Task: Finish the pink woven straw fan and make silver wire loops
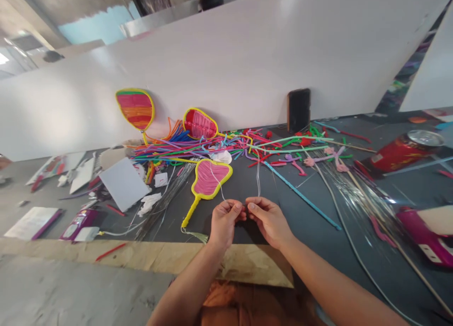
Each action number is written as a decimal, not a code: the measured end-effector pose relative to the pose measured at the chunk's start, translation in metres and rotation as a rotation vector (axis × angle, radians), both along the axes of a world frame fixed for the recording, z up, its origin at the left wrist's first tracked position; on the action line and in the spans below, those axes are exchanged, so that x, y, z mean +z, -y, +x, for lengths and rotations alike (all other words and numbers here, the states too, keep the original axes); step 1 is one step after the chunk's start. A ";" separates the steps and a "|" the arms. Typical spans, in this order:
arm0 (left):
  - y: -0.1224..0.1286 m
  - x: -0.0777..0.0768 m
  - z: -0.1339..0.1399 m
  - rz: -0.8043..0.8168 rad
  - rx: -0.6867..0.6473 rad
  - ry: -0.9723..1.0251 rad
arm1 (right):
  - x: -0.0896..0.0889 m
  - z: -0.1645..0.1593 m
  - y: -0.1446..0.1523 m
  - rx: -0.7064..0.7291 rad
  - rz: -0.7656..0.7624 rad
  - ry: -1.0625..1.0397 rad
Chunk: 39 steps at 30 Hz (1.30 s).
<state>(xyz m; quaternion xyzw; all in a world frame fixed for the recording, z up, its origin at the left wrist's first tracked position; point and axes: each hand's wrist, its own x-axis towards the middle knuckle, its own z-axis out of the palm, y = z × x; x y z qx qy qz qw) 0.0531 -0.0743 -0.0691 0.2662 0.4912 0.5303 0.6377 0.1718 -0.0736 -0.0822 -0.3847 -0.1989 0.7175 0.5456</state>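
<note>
My left hand (223, 223) and my right hand (269, 222) are close together above the near edge of the table, each closed in a pinch. A thin white string (258, 180) runs up from my right fingers in a doubled loop, and another strand rises from my left fingers across a fan. What sits right between the fingertips is too small to make out. Just left of my hands lies that pink fan with a yellow fuzzy rim (211, 180), its handle toward me and a pale tassel (198, 235) at the handle's end.
Two more fans, one striped (137, 110) and one red-pink (200, 124), lean on the white partition (219, 62). Colourful pipe cleaners (184, 149) are heaped behind my hands. A phone (298, 110) stands upright. At right are a red can (406, 151) and a purple device (426, 236).
</note>
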 end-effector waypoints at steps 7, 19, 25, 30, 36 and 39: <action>0.000 0.001 -0.001 -0.016 -0.006 -0.053 | -0.004 0.003 -0.002 -0.022 0.108 0.139; 0.011 0.015 -0.030 -0.108 -0.230 -0.039 | 0.012 0.024 -0.007 0.072 0.041 -0.124; 0.015 0.011 -0.034 -0.138 -0.241 -0.114 | 0.006 0.020 -0.005 0.111 0.154 -0.111; 0.014 0.008 -0.036 -0.136 -0.249 -0.164 | 0.008 0.020 -0.004 0.135 0.153 -0.105; 0.009 0.018 -0.056 -0.112 -0.188 -0.229 | 0.007 0.027 -0.010 0.036 -0.036 -0.061; 0.007 0.026 -0.077 -0.084 -0.135 -0.300 | 0.002 0.030 -0.012 -0.025 -0.060 -0.013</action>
